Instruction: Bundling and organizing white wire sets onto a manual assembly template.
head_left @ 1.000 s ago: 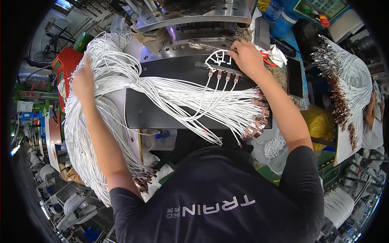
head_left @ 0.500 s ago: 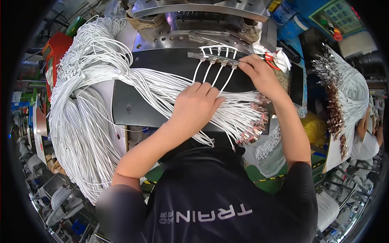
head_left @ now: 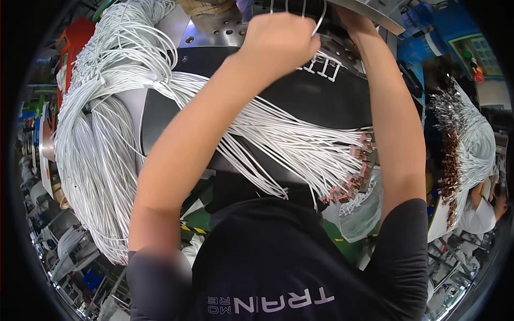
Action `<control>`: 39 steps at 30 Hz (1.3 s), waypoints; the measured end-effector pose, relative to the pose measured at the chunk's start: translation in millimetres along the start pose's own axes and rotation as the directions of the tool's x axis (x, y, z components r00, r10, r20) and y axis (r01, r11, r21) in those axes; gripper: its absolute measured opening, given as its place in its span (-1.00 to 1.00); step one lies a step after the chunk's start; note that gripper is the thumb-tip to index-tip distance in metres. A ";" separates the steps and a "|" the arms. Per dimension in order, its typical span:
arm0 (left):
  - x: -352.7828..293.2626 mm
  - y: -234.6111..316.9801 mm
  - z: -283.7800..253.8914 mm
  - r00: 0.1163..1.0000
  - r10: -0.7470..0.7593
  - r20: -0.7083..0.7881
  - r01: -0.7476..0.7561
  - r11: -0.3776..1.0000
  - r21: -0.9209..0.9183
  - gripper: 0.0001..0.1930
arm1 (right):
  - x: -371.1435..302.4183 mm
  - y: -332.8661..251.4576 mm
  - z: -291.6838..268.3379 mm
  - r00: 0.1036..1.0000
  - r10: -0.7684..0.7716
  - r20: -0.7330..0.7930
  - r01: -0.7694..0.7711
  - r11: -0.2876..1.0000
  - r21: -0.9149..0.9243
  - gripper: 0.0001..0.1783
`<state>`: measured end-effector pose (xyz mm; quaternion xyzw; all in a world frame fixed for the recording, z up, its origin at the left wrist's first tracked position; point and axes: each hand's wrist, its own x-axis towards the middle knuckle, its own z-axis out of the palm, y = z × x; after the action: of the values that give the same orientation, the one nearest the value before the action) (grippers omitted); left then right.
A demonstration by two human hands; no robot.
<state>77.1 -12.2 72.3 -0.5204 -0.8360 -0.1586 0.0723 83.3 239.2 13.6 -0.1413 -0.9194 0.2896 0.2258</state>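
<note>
My left hand [head_left: 281, 43] is closed around several white cables [head_left: 322, 18], whose ends rise past the knuckles toward the metal machine. Only the wrist side of my right hand [head_left: 353, 24] shows at the top edge, beside a metal plate of the machine; its fingers are hidden. A white comb-like plastic piece [head_left: 327, 67] lies on the black work surface [head_left: 316, 101], just below my left hand. Below my left forearm a large bundle of white cables [head_left: 289, 139] fans out to the right, with copper-coloured connectors [head_left: 364, 168] at its ends.
A tall heap of looped white cables [head_left: 107, 160] fills the left side. A clear plastic bag [head_left: 361, 214] with white pieces hangs at the front edge. Another cable bundle [head_left: 471, 144] stands at the right, near a co-worker's arm [head_left: 476, 192]. Blue containers [head_left: 423, 45] are at the back right.
Both hands have moved up and away from me to the machine, the left carrying cables. The white comb-like piece now lies on the black surface; the metal strip formerly at my right hand is out of sight.
</note>
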 end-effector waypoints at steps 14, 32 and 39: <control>19.2 -54.5 42.6 0.878 0.126 -0.461 -0.103 0.992 0.075 -0.54 | -73.0 -77.5 -4.4 0.904 -0.411 -0.117 0.377 0.897 -0.232 -0.62; 29.9 -45.8 64.7 0.958 -0.119 -0.261 0.160 0.977 0.140 -0.56 | -82.3 -65.7 28.1 0.931 -0.315 -0.185 0.175 0.829 -0.530 -0.65; 12.7 -43.4 53.6 0.831 0.013 -0.556 -0.042 0.998 -0.040 -0.56 | -92.7 -76.6 -9.0 0.994 -0.113 0.006 0.110 0.958 -0.265 -0.59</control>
<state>35.0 -0.9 17.3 -0.4654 -0.7673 -0.3226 0.3010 157.5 146.5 35.0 -0.1196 -0.9553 0.1501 0.2249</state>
